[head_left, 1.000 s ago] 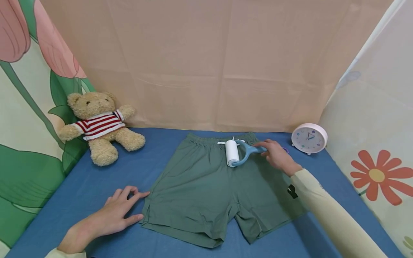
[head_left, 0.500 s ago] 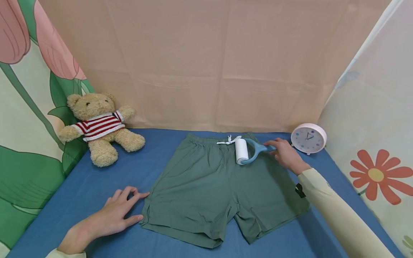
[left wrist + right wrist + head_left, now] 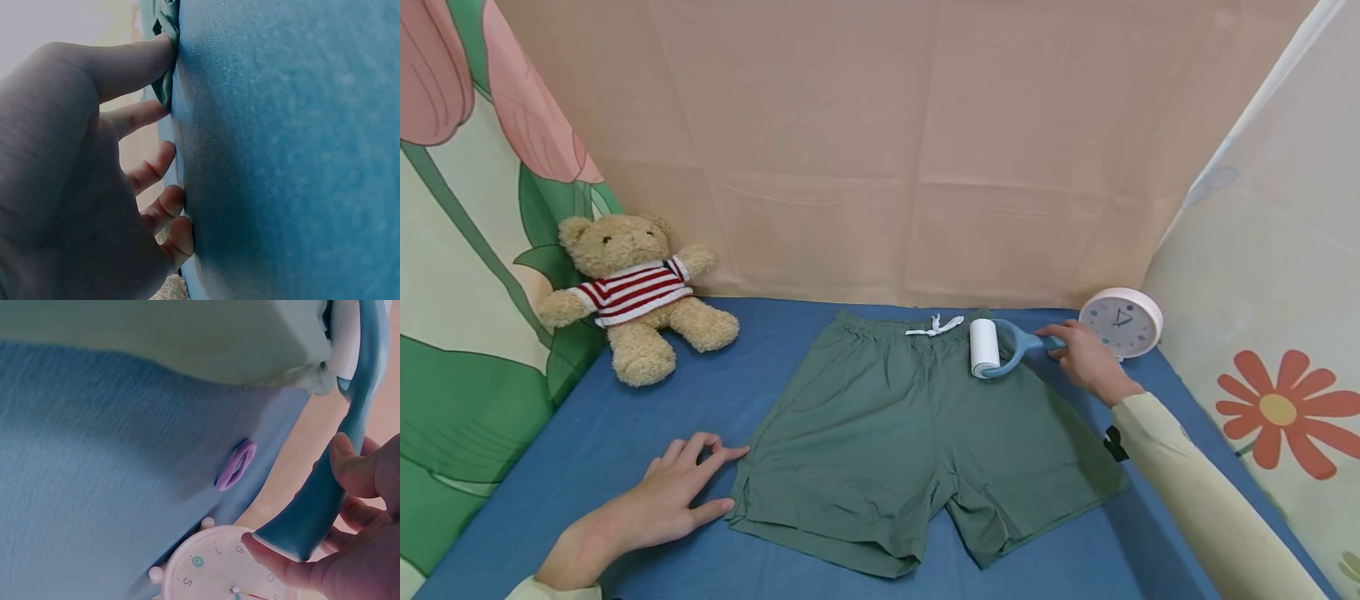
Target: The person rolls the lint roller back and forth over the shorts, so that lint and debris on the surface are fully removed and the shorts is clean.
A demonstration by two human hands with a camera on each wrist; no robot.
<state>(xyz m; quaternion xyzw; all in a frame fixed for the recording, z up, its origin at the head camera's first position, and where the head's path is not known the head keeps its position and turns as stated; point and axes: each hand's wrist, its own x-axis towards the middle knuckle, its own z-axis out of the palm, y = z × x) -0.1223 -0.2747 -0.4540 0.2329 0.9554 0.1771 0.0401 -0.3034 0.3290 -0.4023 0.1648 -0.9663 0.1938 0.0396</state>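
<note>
Green shorts [image 3: 850,442] with a white drawstring [image 3: 935,326] lie spread on a blue cloth, waistband at the back. My right hand [image 3: 1090,362] grips the blue handle of a lint roller [image 3: 984,348]. Its white roll rests over the waistband's right end, right of the drawstring. In the right wrist view the thumb and fingers wrap the handle [image 3: 312,503]. My left hand [image 3: 662,496] lies at the left leg's hem, fingers spread. Its thumb and index fingertip touch the shorts' edge, while in the left wrist view the other fingertips [image 3: 172,200] bend down to the cloth.
A teddy bear [image 3: 632,283] in a striped shirt sits at the back left. Close behind my right hand stands a pink round clock [image 3: 1122,322]. A purple ring-shaped thing [image 3: 236,465] lies on the blue cloth [image 3: 700,400] between clock and shorts. Fabric walls enclose the sides and back.
My right hand has moved the lint roller rightward across the waistband, from over the drawstring to the right end. The drawstring now shows fully. My left hand has stayed in place.
</note>
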